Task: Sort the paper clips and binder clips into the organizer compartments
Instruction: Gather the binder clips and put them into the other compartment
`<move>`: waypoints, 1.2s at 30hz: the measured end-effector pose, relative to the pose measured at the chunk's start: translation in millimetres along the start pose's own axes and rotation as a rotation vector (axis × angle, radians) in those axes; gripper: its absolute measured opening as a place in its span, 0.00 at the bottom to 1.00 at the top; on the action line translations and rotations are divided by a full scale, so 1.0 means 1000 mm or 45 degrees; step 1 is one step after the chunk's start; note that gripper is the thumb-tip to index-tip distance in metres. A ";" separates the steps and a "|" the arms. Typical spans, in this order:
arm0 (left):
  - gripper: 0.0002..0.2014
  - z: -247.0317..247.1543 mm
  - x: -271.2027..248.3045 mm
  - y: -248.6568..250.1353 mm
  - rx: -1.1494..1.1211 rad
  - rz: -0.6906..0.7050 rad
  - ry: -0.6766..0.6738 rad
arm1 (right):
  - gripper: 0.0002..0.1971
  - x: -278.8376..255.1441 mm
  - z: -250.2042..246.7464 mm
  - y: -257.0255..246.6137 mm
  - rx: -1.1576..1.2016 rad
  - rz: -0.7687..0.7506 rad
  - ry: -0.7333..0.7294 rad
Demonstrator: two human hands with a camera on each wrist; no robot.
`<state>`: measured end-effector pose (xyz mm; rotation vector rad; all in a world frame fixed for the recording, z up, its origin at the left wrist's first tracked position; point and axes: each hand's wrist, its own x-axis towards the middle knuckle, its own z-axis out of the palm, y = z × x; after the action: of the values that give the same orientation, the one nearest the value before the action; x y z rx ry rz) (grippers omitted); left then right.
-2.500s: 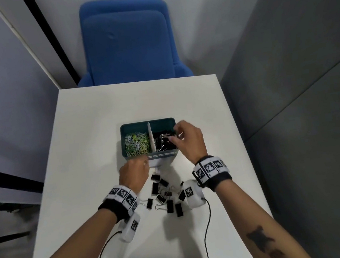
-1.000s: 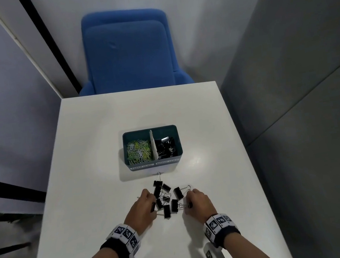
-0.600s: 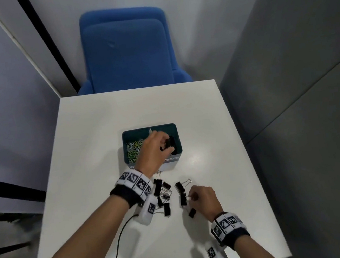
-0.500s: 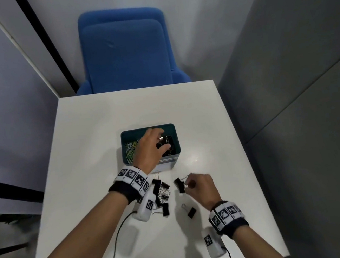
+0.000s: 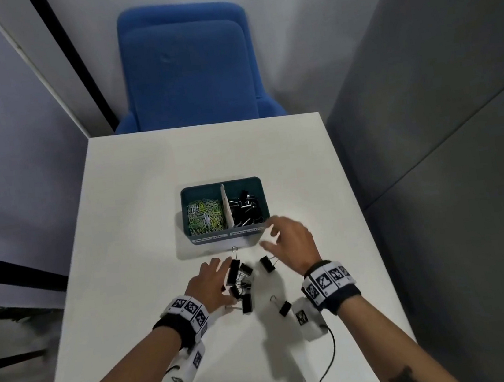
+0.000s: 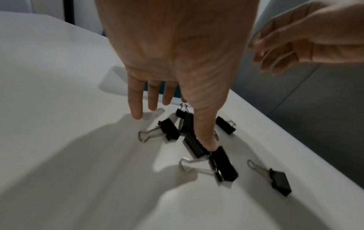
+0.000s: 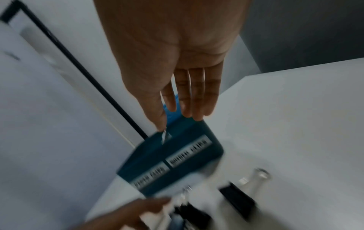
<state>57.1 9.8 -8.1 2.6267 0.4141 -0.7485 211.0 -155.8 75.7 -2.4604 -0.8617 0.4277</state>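
Right now we see the left hand [image 5: 209,284] low over the loose binder clips [image 5: 239,280] on the white bench [image 5: 137,206], fingers [image 6: 135,107] spread and straight, thumb tip touching one clip [image 6: 224,165], nothing pinched yet. Our right hand [image 5: 293,243] hovers empty just near-right of the teal organizer [image 5: 227,235], fingers loosely extended and a little apart. Organizer sits mid-bench: paper clips [image 5: 205,216] fill the left compartment, black binder clips [image 5: 245,207] the right one. About six or seven clips are left near us, most bunched by the left hand, one [image 5: 266,264] under the right hand, one stray [image 5: 284,307] further near-right. We judge these light, rigid and small; wire loops snag each other in the cluster, so lifting one may drag a neighbour. Best hold looks like a thumb-and-forefinger pinch across the black body, or on the wire handles where they stick out.
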 end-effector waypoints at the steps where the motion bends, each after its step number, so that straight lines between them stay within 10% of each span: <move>1: 0.52 0.003 0.000 0.001 0.032 0.019 -0.025 | 0.23 -0.009 0.009 0.008 -0.097 -0.011 -0.140; 5: 0.57 0.010 0.004 0.005 0.127 0.037 -0.039 | 0.56 -0.044 0.046 0.042 -0.419 0.008 -0.678; 9: 0.56 0.017 0.010 0.012 0.164 0.111 0.023 | 0.69 -0.057 0.073 0.058 -0.543 -0.028 -0.734; 15: 0.48 0.021 0.014 0.021 0.148 0.224 0.017 | 0.63 -0.031 0.086 0.058 -0.464 -0.084 -0.643; 21: 0.29 0.021 0.007 0.034 0.075 0.208 0.075 | 0.22 -0.023 0.098 0.046 -0.279 -0.052 -0.452; 36: 0.17 -0.006 0.000 0.034 -0.295 0.223 0.237 | 0.02 -0.042 0.094 0.063 -0.031 0.156 -0.325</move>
<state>72.8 -18.0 6.2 2.4799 0.2965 -0.3775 169.3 -192.6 -31.3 -2.5256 -0.8206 0.7927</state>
